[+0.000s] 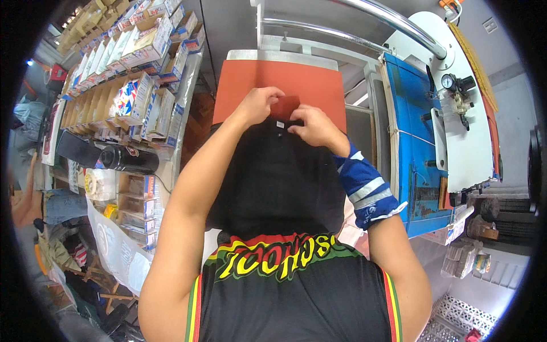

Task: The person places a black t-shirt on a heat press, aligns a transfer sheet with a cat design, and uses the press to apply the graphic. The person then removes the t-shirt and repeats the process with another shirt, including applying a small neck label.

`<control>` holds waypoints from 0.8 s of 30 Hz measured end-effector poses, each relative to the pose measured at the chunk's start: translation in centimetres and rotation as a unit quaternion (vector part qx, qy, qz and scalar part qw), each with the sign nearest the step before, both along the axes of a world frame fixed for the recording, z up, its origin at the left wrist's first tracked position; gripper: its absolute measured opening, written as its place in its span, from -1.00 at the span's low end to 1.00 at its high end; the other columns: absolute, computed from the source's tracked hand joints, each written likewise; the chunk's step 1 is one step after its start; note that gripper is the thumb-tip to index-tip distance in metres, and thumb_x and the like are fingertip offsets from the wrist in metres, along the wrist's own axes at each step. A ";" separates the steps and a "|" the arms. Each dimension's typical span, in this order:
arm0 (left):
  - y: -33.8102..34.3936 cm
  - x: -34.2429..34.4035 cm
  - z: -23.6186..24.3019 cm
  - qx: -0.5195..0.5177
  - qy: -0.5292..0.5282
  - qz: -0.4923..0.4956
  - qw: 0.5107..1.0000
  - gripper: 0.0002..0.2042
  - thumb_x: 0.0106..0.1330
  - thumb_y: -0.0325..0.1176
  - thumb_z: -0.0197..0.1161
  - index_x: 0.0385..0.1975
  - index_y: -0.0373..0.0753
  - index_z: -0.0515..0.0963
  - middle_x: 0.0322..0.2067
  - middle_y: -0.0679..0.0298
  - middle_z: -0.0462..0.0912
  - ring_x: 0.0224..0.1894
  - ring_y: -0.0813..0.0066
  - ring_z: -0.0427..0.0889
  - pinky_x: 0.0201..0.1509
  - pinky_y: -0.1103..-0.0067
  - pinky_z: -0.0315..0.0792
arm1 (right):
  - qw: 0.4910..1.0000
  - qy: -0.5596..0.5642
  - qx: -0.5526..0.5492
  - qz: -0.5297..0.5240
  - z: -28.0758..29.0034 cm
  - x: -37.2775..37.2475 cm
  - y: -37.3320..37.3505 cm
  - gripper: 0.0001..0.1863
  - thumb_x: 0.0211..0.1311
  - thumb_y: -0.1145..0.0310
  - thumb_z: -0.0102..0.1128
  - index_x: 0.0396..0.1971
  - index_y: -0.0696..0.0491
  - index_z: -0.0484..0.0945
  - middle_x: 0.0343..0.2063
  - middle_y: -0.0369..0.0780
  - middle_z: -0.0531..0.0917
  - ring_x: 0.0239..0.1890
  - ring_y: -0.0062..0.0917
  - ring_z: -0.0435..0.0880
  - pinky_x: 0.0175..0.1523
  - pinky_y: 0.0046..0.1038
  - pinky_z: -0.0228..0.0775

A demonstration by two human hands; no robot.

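A black garment that looks like a T-shirt (273, 176) lies over the near part of an orange-red pad (245, 80), its collar end away from me. A small pale label (280, 124) shows near its neck. Beside the label, a small dark red flat piece (286, 106) sits between my hands. My left hand (261, 104) is closed, its fingertips at the piece's upper left edge. My right hand (315, 126) pinches the shirt's collar edge, thumb close to the label. A blue and white cloth (370, 191) is wrapped round my right forearm.
Behind the pad runs a metal frame with a chrome bar (325, 33). To the right stand a blue panel (407, 142) and a white machine plate with a pressure gauge (448, 82). Cardboard boxes of packets (137, 100) and a black cylinder (130, 158) crowd the left shelf.
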State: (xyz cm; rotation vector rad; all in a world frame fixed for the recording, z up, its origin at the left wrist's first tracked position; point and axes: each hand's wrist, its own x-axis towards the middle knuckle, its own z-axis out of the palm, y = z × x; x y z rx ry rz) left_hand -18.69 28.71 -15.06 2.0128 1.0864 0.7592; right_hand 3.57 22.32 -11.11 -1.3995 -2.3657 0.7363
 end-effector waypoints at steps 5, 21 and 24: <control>0.4 -0.5 -0.7 -0.209 0.079 -0.158 0.962 -0.77 0.44 -0.47 0.21 0.01 -0.32 0.69 -0.10 0.11 0.79 -0.03 0.41 0.72 0.11 0.46 0.55 | 0.994 0.102 0.029 -0.032 -1.1 0.5 -0.3 -0.76 0.08 0.42 0.47 -0.27 0.15 0.63 -0.32 -0.02 0.67 -0.20 -0.05 0.68 -0.10 -0.18 0.49; -5.2 -1.7 0.0 0.039 0.153 -0.009 0.987 -0.76 0.22 -0.40 0.45 -0.20 -0.35 0.60 -0.19 -0.07 0.72 -0.03 -0.12 0.68 0.04 0.18 0.52 | 0.992 0.031 0.088 -0.081 -4.2 -0.2 -1.9 -0.75 0.11 0.38 0.46 -0.27 0.13 0.61 -0.25 -0.06 0.72 -0.07 -0.06 0.66 0.04 -0.12 0.48; -5.6 -1.7 0.1 -0.004 0.149 0.010 0.989 -0.77 0.23 -0.42 0.44 -0.24 -0.36 0.55 -0.25 -0.12 0.70 -0.06 -0.17 0.68 -0.03 0.16 0.51 | 0.991 -0.001 0.063 -0.114 -3.8 -0.5 -2.3 -0.79 0.15 0.41 0.41 -0.26 0.12 0.60 -0.29 -0.01 0.72 -0.07 -0.03 0.66 0.02 -0.09 0.48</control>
